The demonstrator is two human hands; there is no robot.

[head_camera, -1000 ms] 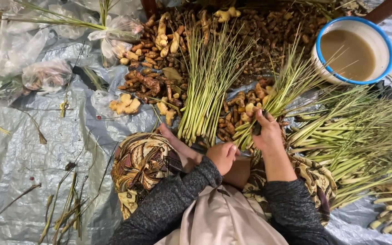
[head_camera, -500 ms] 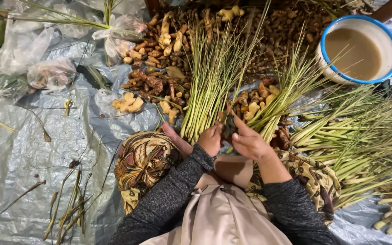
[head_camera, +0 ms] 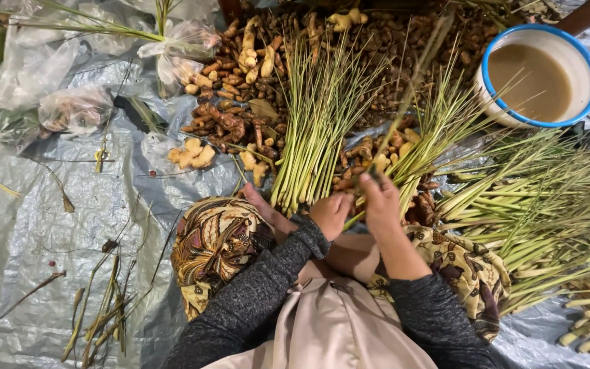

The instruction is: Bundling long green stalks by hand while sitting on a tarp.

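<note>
- Left hand (head_camera: 331, 213): at centre frame, fingers curled shut around the lower end of a lemongrass stalk (head_camera: 404, 102); the exact contact is partly hidden by the knuckles.
- Right hand (head_camera: 381, 201): just beside the left, fingers closed and pinching the same stalk slightly higher up.
- The stalk runs from both hands diagonally toward the upper right of the frame; its upper length is blurred.
- Handling judgement: the stalk looks light, thin and springy, firmer at the pale base, with leafy tips that would bend or tear. Best grip is at the thick base, where both hands sit.
- Upright lemongrass bundle (head_camera: 315, 137): just above the left hand, bases toward the person.
- Second lemongrass bundle (head_camera: 438, 130): fans toward the upper right, just above the right hand.
- Ginger-like roots (head_camera: 223, 123): piled in the upper centre.
- Blue-rimmed bowl (head_camera: 582, 51): upper right, holding cloudy brown liquid.
- Grey tarpaulin (head_camera: 35, 225): covers the floor, left side.
</note>
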